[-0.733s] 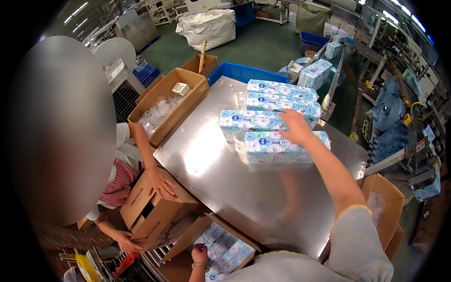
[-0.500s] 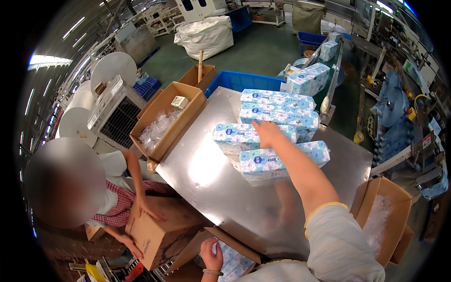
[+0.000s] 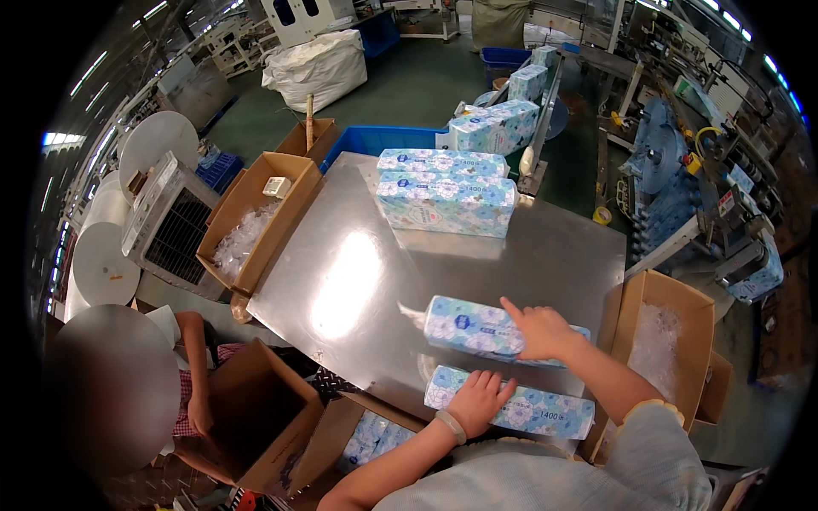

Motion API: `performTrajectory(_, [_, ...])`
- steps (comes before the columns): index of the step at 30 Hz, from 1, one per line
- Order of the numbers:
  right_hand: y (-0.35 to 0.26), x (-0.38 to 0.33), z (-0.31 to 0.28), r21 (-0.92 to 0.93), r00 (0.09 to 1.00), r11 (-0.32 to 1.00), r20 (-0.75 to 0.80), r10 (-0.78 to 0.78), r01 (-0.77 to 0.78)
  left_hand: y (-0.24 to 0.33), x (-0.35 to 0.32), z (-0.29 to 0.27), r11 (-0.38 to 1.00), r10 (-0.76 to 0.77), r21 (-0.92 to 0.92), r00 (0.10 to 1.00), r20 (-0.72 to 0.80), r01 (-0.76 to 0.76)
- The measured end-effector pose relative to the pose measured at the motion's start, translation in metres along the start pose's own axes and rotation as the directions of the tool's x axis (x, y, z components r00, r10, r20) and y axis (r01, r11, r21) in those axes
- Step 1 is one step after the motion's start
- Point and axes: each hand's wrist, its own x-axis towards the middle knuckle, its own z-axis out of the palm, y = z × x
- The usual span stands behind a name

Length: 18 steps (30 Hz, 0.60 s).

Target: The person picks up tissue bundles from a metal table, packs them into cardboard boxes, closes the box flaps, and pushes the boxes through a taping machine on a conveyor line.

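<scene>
My left hand [image 3: 479,405] grips the nearest blue floral tissue pack [image 3: 545,414] from above, its fingers over the top; the thumb is hidden. Just beyond it, my right hand [image 3: 543,330] is closed over a second tissue pack [image 3: 473,327], index finger stretched along its top. A loose flap of clear film sticks out at that pack's left end. Both packs lie roughly side by side at the near edge of the metal table [image 3: 409,272]. Two more packs [image 3: 445,204] stand together at its far side. Below left, an open carton [image 3: 319,443] holds similar packs [image 3: 372,439].
At left, a co-worker's hand [image 3: 201,417] is at an open carton [image 3: 273,409]. Cartons with clear film stand left [image 3: 281,213] and right [image 3: 673,298] of the table. A blue bin [image 3: 366,140] and a conveyor with packs [image 3: 494,128] are beyond.
Two tissue packs have come toward me, my right hand on the farther one. My left hand has moved from the carton onto the nearer pack. The co-worker's carton now shows its open top.
</scene>
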Motion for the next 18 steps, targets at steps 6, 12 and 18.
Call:
performTrajectory(6, [0.02,-0.059,0.041,0.066,0.936,0.968,-0.249,0.25,-0.242,0.023,-0.062,-0.044,0.991,-0.017,0.127,0.992,-0.124,0.032])
performTrajectory(12, [0.001,-0.042,0.041,0.481,0.826,0.759,-0.116,0.552,-0.439,0.071,-0.235,-0.128,0.844,-0.493,-0.128,0.657,-0.571,0.522])
performTrajectory(18, [-0.046,-0.045,0.106,0.815,0.954,-0.579,0.154,0.256,0.023,0.115,-0.361,-0.01,0.606,-0.756,-0.493,0.259,-0.601,0.624])
